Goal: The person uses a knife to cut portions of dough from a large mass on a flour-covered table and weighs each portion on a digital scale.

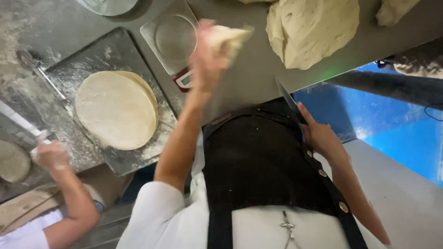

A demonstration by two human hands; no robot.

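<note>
Gripping a dough piece (pixel 229 38), the left hand (pixel 207 55) is raised over the counter (pixel 249 78), fingers closed around the lump's lower end; the lump sticks out to the right of the hand and is blurred. Just left of that hand sits a scale (pixel 170 41) with a round pan, near the counter's front edge. Past the hand, toward the far edge, lies a big dough mass (pixel 314 30), well apart from the held piece, with another lump (pixel 392 10) at the far corner.

At the counter's near edge, the right hand (pixel 320 136) is closed on the handle of a knife (pixel 287 95), index finger stretched along it; the blade points up toward the dough mass without touching it. Both hands belong to the person in a black apron (pixel 258 161).

On the left, a dark floured board (pixel 117 53) carries a stack of flat dough rounds (pixel 116 109). Beside the board's left edge, another person's hand (pixel 50 154) holds a rolling pin (pixel 18 121) over one more round (pixel 13 161).
</note>
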